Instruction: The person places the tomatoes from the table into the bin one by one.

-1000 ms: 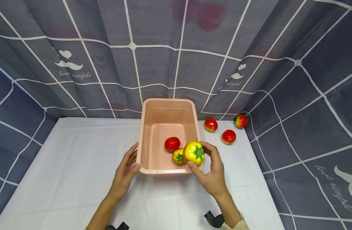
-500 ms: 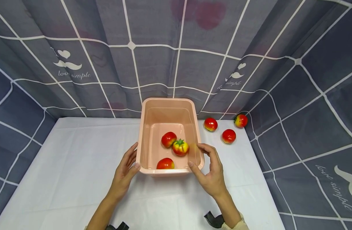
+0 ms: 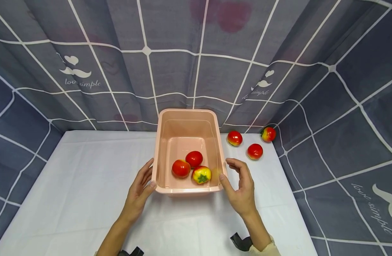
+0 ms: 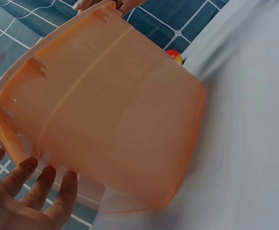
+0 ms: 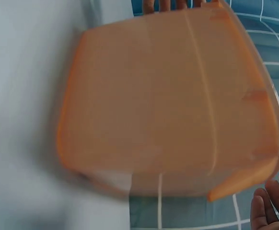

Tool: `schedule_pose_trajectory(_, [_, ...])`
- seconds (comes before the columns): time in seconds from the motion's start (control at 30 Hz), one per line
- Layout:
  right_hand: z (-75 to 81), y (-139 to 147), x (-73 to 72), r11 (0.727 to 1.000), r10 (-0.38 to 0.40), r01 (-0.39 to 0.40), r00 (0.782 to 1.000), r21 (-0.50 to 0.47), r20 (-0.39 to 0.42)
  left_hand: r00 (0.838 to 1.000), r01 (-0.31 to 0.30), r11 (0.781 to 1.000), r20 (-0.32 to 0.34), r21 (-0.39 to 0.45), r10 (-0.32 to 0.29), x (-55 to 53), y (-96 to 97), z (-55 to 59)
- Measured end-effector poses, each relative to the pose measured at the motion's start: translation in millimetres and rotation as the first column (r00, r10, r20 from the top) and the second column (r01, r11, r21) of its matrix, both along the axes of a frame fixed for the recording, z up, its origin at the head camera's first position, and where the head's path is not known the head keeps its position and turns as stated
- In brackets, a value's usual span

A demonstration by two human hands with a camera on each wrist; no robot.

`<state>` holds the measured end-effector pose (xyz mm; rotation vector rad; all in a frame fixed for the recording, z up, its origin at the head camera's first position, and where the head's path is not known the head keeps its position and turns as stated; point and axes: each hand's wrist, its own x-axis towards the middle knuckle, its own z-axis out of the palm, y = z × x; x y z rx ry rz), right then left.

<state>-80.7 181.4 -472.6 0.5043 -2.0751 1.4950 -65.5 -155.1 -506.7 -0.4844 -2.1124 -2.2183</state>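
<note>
A peach plastic bin (image 3: 189,126) stands on the table with three red-and-yellow tomatoes in its near half. A red tomato (image 3: 194,159) lies behind another red tomato (image 3: 181,168), and a third tomato (image 3: 202,174) shows its yellow end with a green calyx. My left hand (image 3: 139,185) holds the bin's near left corner, thumb at the rim; in the left wrist view its spread fingers (image 4: 68,189) lie along the outer wall. At the near right corner is my right hand (image 3: 242,188), fingers relaxed and holding nothing, thumb tip close to the rim.
Right of the bin on the white-covered table (image 3: 96,177) are three more tomatoes: one near the bin (image 3: 234,138), one in front (image 3: 254,151) and one by the corner (image 3: 268,134). A grey checked curtain (image 3: 176,74) encloses the back and sides.
A tomato my right hand held over the right rim has gone into the bin, and the three tomatoes inside have rolled about. My right hand has moved slightly right, off the rim.
</note>
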Motion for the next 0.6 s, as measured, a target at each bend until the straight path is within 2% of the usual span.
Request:
schedule_pose_trajectory(0.13, [-9.0,8.2,-5.6,0.999,-0.04,0.041,0.998,-0.024,0.044,1.0,-0.002,1.0,-0.002,0.006,0.002,-0.2,0.0,-0.7])
schedule_pose_trajectory(0.37, [-34.8,24.8,-20.2,0.987,-0.104,0.115,0.989,-0.111,0.101,1.0,0.007,1.0,0.003,0.002,-0.007,-0.3,0.5,-2.2])
schedule_pose_trajectory(0.6, [-59.3,53.5,-46.4,0.968,-0.237,0.245,0.965,-0.059,0.115,1.0,0.002,1.0,0.002,0.002,-0.002,0.1,-0.3,-3.0])
